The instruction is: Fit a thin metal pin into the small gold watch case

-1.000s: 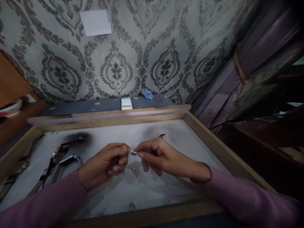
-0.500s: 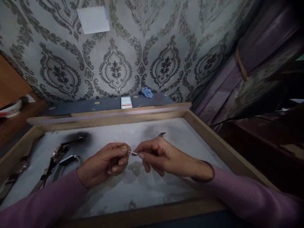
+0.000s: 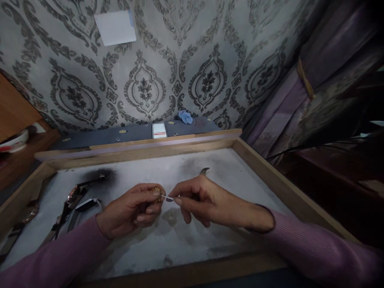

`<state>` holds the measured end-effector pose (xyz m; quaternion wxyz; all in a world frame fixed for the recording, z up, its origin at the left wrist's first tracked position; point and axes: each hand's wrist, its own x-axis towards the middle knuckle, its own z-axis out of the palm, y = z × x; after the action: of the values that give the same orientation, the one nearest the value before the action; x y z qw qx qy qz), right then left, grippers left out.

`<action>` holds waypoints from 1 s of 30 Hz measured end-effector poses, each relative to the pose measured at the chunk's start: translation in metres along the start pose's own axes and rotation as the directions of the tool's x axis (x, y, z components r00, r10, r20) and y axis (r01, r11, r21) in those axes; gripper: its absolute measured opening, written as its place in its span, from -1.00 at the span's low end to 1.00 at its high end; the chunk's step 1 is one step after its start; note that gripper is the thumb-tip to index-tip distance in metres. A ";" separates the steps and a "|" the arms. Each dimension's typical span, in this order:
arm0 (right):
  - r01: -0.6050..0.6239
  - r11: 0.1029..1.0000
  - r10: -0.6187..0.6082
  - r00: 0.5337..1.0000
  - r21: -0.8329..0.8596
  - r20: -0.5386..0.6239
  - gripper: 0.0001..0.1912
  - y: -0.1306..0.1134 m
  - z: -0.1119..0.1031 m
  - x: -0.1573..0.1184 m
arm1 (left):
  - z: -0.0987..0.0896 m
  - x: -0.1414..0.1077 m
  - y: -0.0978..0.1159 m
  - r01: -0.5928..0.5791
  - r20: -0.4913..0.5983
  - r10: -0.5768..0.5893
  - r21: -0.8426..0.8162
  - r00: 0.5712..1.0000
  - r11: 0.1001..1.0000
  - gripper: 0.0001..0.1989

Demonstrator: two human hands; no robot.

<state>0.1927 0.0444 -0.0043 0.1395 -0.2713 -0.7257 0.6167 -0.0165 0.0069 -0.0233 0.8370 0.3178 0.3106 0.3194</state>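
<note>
My left hand (image 3: 132,208) is closed, pinching a small round gold-coloured watch case (image 3: 157,189) between thumb and fingers. Most of the case is hidden behind the fingertips. Opposite it, my right hand (image 3: 207,202) grips a thin silvery tool (image 3: 168,197) between thumb and forefinger. The tool's narrow tip points left and meets the edge of the case; its exact kind cannot be made out. Both hands are above the white floor of a shallow wooden-framed tray (image 3: 144,149). A dark curved pointed piece (image 3: 205,171) shows just beyond my right hand.
On the tray's left side lie a strapped watch (image 3: 72,195), another watch (image 3: 31,215) and a dark-faced watch (image 3: 85,205). Behind the tray, a small white box (image 3: 159,131) and a crumpled blue cloth (image 3: 185,117) rest on a dark surface. A curtain (image 3: 285,100) hangs at right.
Both hands stay nearly in place, with the case and tool lowered very slightly. The tool's tip still meets the case. The view has shifted a little.
</note>
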 end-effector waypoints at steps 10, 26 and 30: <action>-0.002 1.000 0.002 1.000 -0.004 0.007 -0.73 -0.002 0.002 0.000 | -0.003 0.000 0.000 0.046 -0.003 -0.046 -0.023 0.999 0.999 -0.85; 0.021 0.999 -0.019 0.999 0.025 -0.049 -0.74 -0.002 0.001 0.000 | -0.003 0.000 0.000 0.049 -0.020 -0.049 0.003 0.999 0.999 -0.82; 0.001 1.000 0.000 1.000 0.015 -0.027 -0.75 -0.002 0.001 0.000 | -0.002 -0.001 0.000 0.053 -0.034 -0.053 0.006 0.998 0.999 -0.84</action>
<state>0.1915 0.0436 -0.0029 0.1514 -0.2783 -0.7193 0.6183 -0.0182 0.0067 -0.0241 0.8387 0.3071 0.3341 0.3010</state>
